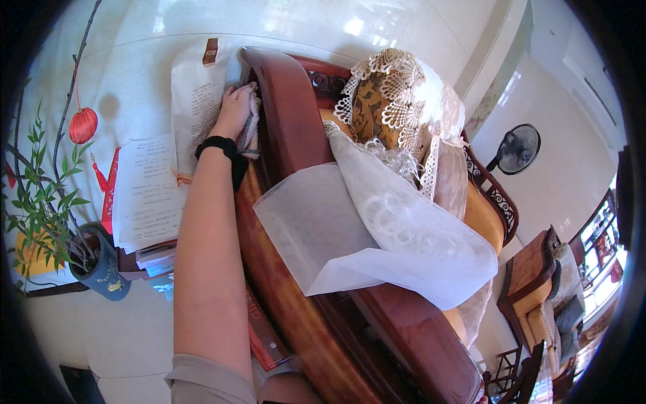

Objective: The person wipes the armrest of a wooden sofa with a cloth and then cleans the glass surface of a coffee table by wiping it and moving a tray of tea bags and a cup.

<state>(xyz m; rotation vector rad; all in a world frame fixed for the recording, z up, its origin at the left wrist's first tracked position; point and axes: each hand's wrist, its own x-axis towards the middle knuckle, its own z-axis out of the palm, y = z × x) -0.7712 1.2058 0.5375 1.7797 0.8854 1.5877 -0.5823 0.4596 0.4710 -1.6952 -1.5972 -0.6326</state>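
Observation:
My left hand (pixel 236 108) is shut on a folded cloth (pixel 251 129), terry-like with a grey and white weave. It holds the cloth against the outer side of a dark red wooden sofa armrest (pixel 285 111), near its far end. A black band (pixel 219 145) circles the wrist. Draped over the armrest is a sheer white cover (pixel 313 217) with lace trim, one part folded back. At the bottom edge of the view, a sliver of fingers, seemingly my right hand (pixel 483 399), shows by the armrest's near end; the rest is out of view.
Left of my arm, handwritten sheets (pixel 149 197) lie on stacked books. A printed paper bag (pixel 197 96) stands beside them. A blue pot (pixel 103 272) holds leafy branches with a red hanging ornament (pixel 83 125). Lace covers a cushion (pixel 373 101). A fan (pixel 518 149) stands behind the sofa.

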